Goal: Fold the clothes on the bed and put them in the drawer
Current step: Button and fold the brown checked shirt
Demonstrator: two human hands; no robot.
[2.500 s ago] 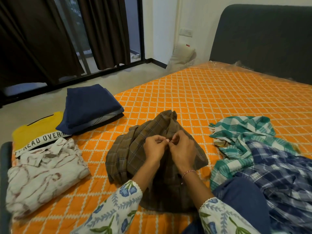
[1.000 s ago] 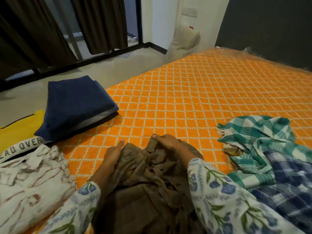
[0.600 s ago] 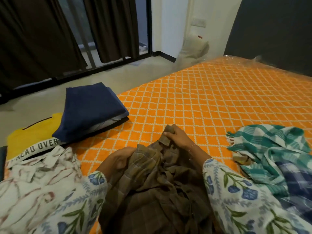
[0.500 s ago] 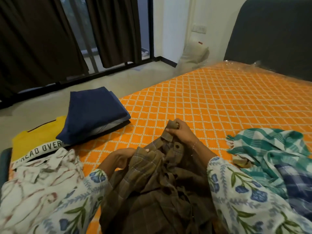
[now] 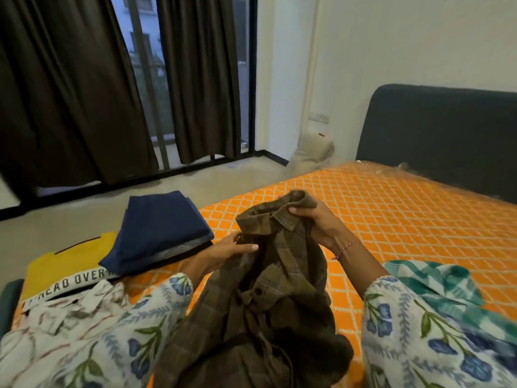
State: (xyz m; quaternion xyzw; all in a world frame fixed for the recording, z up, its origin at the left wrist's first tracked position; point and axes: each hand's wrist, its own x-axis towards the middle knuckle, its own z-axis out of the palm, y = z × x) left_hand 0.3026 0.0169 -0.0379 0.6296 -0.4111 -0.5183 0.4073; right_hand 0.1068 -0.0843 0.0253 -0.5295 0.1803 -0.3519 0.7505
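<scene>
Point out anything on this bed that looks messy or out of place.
The teal-and-white checked cloth lies crumpled on the orange patterned bed, unlike the folded navy garment. Both hands hold the bunched brown plaid shirt.

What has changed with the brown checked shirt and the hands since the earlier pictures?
The brown checked shirt, bunched on the bed before, is now lifted by its collar: the right hand grips it, the left hand holds the front. The folded navy garment stayed put.
</scene>
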